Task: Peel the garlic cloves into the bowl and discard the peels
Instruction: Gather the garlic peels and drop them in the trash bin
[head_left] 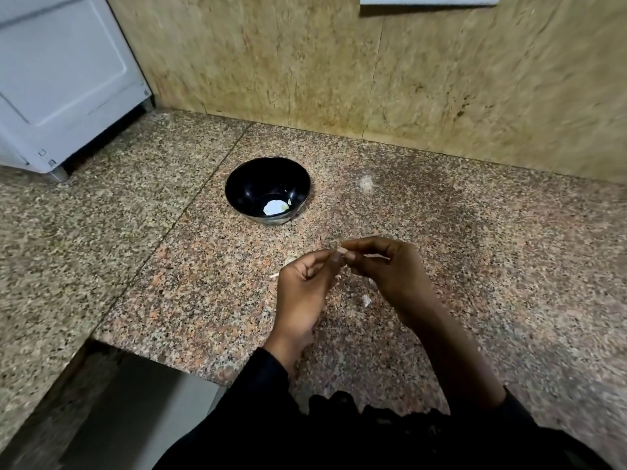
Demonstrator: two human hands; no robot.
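Working over speckled pink-grey granite counter [475,266]. Round black bowl [268,191] sits beyond my hands, one peeled white garlic clove [275,207] inside. Left hand [302,286] and right hand [386,269] meet fingertip to fingertip, pinching a small garlic clove [340,251], mostly hidden. Papery peel scraps [366,300] beneath.

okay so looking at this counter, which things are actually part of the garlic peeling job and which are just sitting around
Part of the job:
black bowl with a pale peeled piece inside
left hand and right hand, pinching something small between their fingertips
pale scraps on the granite counter, likely peels

Just there:
white appliance at the far left
tiled wall behind
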